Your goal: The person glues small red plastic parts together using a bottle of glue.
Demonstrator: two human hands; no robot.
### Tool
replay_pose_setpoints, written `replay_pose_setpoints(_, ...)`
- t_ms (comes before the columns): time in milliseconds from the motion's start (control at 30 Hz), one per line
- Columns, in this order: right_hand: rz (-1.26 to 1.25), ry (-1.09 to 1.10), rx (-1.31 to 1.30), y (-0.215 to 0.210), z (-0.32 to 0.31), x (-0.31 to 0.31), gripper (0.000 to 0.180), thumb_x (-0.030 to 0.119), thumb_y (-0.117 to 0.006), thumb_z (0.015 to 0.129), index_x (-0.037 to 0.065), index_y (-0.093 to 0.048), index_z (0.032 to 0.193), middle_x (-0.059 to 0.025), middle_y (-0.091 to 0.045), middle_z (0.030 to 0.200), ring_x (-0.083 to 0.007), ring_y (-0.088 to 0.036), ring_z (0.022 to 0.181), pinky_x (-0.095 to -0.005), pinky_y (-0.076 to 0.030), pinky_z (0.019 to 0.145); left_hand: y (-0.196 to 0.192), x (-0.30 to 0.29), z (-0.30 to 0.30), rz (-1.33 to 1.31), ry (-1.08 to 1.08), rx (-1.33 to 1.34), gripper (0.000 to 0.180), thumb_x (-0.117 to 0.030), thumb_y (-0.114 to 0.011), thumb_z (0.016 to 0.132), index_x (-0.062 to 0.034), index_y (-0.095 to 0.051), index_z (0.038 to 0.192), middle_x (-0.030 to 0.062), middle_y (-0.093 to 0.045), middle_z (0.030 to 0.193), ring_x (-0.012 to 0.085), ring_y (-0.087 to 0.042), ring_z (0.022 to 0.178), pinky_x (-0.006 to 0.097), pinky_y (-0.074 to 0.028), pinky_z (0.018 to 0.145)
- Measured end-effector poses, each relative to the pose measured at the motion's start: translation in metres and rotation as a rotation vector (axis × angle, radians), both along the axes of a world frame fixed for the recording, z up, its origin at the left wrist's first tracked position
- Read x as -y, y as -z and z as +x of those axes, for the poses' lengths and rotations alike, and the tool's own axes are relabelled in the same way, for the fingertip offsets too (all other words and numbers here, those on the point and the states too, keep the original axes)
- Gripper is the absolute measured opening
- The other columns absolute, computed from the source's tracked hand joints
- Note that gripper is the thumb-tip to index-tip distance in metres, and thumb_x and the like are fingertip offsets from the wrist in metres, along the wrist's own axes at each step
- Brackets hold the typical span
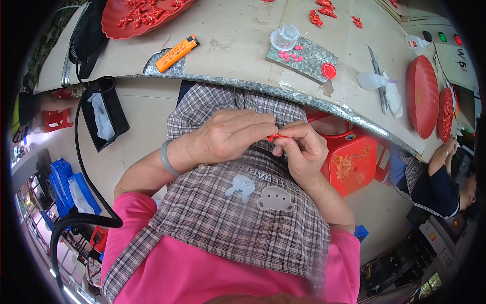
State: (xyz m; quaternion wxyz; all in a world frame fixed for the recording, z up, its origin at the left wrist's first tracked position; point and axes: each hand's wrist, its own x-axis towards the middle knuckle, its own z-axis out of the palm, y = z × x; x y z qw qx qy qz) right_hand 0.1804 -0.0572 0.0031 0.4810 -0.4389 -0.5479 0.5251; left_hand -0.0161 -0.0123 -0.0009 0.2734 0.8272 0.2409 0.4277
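Above my lap, my left hand (230, 134) and my right hand (305, 149) meet with fingertips pinched together. Between them is a small red figurine (274, 137), mostly covered by the fingers. Ahead on the table lies a speckled stone slab (310, 57) with small pink pieces (292, 53), a clear plastic cup (286, 36) and a round red cap (329, 71). Several red figurines (326, 9) lie at the table's far side, and more fill a red scalloped tray (119, 32) at the far left.
An orange lighter (177, 53) lies by the table's near edge (243, 87). To the right are a squeeze bottle (373, 80), metal tweezers (377, 76) and an upright red tray (423, 96). A red stool (349, 162) stands beneath. Another person (435, 182) sits far right. A black cable (83, 182) hangs at left.
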Motion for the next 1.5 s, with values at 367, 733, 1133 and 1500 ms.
replay_pose_setpoints(367,0.186,-0.027,0.191,0.004,0.005,0.0,0.014,-0.002,-0.074,0.08,-0.001,-0.063,0.089,-0.0115,-0.067,0.078,-0.0148,-0.066,0.06,-0.0236,-0.051,0.049,0.001,0.003,0.0,-0.07,0.035,0.013,0.024,-0.002,-0.069,0.075,0.0021,-0.065,0.099,0.016,-0.068,0.094,0.0287,-0.07,0.08,0.035,-0.059,0.067)
replay_pose_setpoints(733,0.714,-0.125,0.468,0.0,0.016,-0.017,0.028,0.004,-0.081,0.074,0.002,-0.062,0.094,-0.0103,-0.066,0.078,-0.0201,-0.066,0.063,-0.0269,-0.05,0.05,-0.008,0.002,0.0,-0.323,0.106,0.044,0.016,-0.006,-0.069,0.082,0.0003,-0.062,0.095,0.012,-0.067,0.084,0.0282,-0.069,0.073,0.035,-0.056,0.061)
replay_pose_setpoints(1133,0.762,-0.194,0.461,0.006,0.02,-0.019,0.034,0.009,-0.081,0.075,0.005,-0.06,0.101,-0.0078,-0.066,0.079,-0.018,-0.064,0.062,-0.0266,-0.049,0.048,-0.011,-0.001,-0.005,-0.47,0.188,-0.026,0.016,-0.005,-0.07,0.082,-0.0019,-0.065,0.097,0.011,-0.07,0.088,0.0233,-0.07,0.074,0.031,-0.057,0.065)
replay_pose_setpoints(1500,0.553,-0.077,0.353,0.012,0.011,-0.011,0.019,-0.002,-0.076,0.078,0.001,-0.062,0.09,-0.0121,-0.066,0.079,-0.0174,-0.064,0.06,-0.0252,-0.05,0.051,-0.002,0.004,-0.001,-0.126,0.031,-0.01,0.02,-0.007,-0.071,0.082,0.0024,-0.064,0.098,0.0155,-0.068,0.09,0.0292,-0.07,0.076,0.036,-0.058,0.064)
